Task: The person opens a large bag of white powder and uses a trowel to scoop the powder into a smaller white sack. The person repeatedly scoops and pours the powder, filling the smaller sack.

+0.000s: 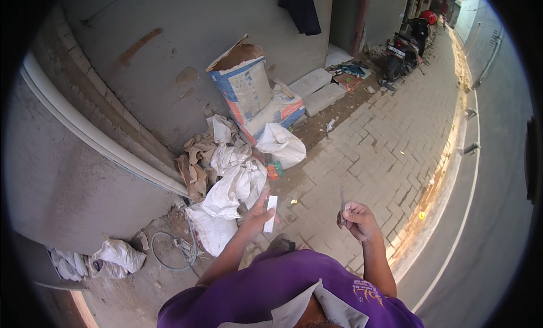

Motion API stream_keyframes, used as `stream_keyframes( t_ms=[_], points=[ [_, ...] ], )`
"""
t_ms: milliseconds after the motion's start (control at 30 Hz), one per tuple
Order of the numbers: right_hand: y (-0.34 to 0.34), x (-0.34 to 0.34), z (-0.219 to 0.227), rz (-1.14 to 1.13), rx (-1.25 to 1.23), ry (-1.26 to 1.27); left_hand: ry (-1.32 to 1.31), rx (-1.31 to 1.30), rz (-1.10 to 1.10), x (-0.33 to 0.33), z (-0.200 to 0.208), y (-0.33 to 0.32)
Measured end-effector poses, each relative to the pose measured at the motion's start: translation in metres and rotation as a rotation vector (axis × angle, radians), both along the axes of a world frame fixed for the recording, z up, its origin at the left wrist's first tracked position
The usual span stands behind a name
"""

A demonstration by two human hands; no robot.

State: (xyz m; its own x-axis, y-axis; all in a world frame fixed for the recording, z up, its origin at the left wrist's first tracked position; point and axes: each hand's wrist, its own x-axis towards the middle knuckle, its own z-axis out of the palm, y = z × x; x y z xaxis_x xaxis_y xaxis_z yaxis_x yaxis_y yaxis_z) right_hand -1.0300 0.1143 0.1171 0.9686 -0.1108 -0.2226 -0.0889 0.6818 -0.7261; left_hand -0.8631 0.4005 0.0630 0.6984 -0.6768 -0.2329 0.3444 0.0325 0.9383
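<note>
My left hand [257,219] is closed round a small white rectangular piece [270,214], which stands upright between thumb and fingers. Further right, my right hand [362,220] grips a thin, grey blade-like tool [342,199] that points upward. It is seen nearly edge-on, so its exact kind is unclear. The two hands are apart, both held out in front of my body above the paving. Just beyond my left hand lie crumpled white sacks [229,195].
An open, torn paper bag [243,87] stands on another bag against the grey wall. Pale slabs [324,99] lie beside it. A coiled hose [169,254] and tied white sacks [119,257] are at lower left. A motorbike [403,53] is parked farther along the paved alley [390,135].
</note>
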Motion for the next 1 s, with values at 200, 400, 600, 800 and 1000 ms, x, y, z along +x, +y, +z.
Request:
stream_keyframes(
  t_ms=[200,400,600,800,1000],
  points=[
    [-0.095,0.101,-0.001,-0.030,-0.056,-0.042,0.415,-0.152,0.051,0.068,-0.035,-0.075],
    [-0.184,0.175,-0.024,-0.108,-0.069,0.065,0.434,-0.238,-0.009,0.157,-0.035,-0.174],
    [-0.275,0.220,-0.018,-0.162,-0.102,0.135,0.458,-0.199,0.039,0.267,-0.025,-0.266],
    [-0.361,0.276,-0.024,-0.205,-0.208,0.312,0.384,0.084,0.410,0.337,-0.026,-0.357],
    [-0.470,0.364,-0.024,-0.056,-0.313,0.269,0.044,0.213,0.571,0.385,-0.026,-0.414]
  ],
)
